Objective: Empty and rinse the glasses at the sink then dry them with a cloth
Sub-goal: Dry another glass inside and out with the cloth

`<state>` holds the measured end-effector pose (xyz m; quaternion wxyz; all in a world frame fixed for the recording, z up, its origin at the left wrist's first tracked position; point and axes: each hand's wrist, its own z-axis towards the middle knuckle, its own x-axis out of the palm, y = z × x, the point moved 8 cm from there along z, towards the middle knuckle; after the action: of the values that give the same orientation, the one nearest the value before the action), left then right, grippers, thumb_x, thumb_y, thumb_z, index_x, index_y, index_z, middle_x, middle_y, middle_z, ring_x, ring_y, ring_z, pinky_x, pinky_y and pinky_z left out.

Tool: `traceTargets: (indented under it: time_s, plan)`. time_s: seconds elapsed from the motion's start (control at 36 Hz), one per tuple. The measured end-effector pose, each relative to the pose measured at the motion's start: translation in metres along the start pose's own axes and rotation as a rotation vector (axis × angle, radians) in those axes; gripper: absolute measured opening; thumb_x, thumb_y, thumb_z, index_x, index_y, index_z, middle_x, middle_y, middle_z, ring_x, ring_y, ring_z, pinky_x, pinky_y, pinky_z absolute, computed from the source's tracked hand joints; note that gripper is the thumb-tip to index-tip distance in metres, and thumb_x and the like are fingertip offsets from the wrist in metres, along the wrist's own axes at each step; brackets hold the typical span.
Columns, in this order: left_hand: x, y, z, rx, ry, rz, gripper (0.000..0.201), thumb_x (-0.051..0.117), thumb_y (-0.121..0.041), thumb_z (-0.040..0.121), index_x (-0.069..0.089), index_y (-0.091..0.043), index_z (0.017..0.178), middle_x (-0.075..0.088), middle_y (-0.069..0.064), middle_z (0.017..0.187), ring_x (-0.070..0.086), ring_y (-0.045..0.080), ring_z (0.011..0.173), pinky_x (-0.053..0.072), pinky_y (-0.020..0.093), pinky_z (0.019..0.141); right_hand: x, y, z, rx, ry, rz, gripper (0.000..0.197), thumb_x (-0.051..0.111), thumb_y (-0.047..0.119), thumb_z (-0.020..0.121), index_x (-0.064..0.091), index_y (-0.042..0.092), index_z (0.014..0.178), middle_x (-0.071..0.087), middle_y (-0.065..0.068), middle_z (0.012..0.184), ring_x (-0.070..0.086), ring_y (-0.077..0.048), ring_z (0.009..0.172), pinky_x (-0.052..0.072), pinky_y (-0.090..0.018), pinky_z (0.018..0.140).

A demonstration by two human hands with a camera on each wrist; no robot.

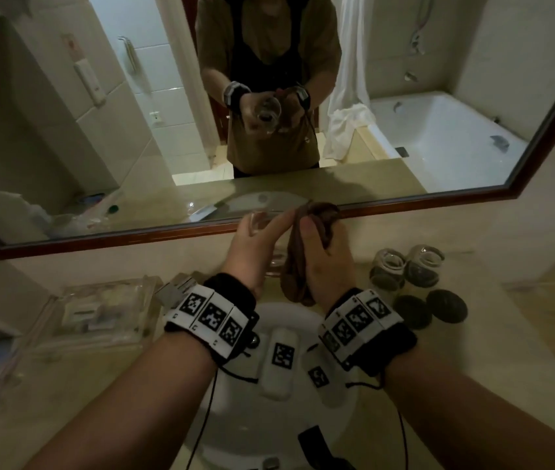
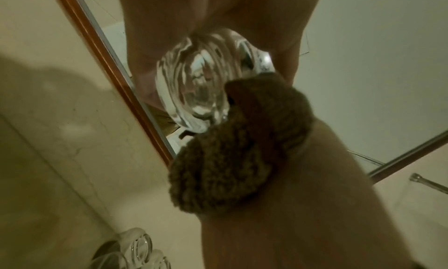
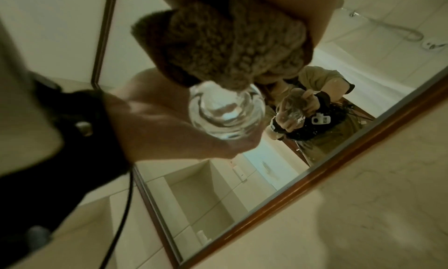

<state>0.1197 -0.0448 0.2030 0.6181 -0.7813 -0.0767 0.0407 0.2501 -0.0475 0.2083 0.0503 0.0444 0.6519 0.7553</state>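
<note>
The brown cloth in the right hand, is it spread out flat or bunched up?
Bunched up. The right hand grips the brown cloth as a wad pressed against the glass, with a tail hanging below.

glass [image 1: 262, 225] mostly hidden behind hands, cloth [image 1: 306, 252]; sink [image 1: 235, 418] cut off below.

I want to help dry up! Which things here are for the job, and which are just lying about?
For the job:
glass in left hand
brown cloth in right hand
two glasses waiting
sink

Lying about:
two dark coasters
clear tray
mirror
</note>
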Motion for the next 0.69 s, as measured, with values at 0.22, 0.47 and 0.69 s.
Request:
traceTargets:
  time_s: [0.22, 0.47, 0.69]
  plan:
    - [-0.010, 0.009, -0.001, -0.112, 0.082, -0.154, 0.037, 0.059, -0.049, 0.090, 0.059, -0.024, 0.116, 0.053, 0.007, 0.112, 0.063, 0.022, 0.084, 0.055, 0.030, 0.058, 0.014, -0.022, 0.016, 0.258, 0.070, 0.178, 0.028, 0.044, 0.035, 0.100, 0.056, 0.015, 0.115, 0.065, -0.013, 0.113, 0.062, -0.026, 0.102, 0.050, -0.033, 0.090]
    - [-0.040, 0.012, 0.011, -0.069, -0.096, -0.126, 0.055, 0.041, -0.067, 0.093, 0.048, -0.021, 0.123, 0.065, 0.009, 0.108, 0.067, 0.024, 0.089, 0.057, 0.047, 0.085, 0.034, -0.007, 0.003, 0.123, -0.060, 0.014, 0.019, 0.053, 0.047, 0.091, 0.057, 0.033, 0.102, 0.065, -0.002, 0.104, 0.062, -0.023, 0.101, 0.049, -0.045, 0.095]
    - [-0.051, 0.003, 0.016, 0.032, 0.100, -0.139, 0.078, 0.083, -0.053, 0.059, 0.054, -0.018, 0.122, 0.061, 0.006, 0.125, 0.064, 0.023, 0.109, 0.055, 0.050, 0.091, 0.051, 0.005, -0.014, 0.013, -0.109, -0.129, 0.026, 0.051, 0.049, 0.092, 0.050, 0.028, 0.108, 0.058, -0.008, 0.113, 0.056, -0.019, 0.100, 0.043, -0.019, 0.080]
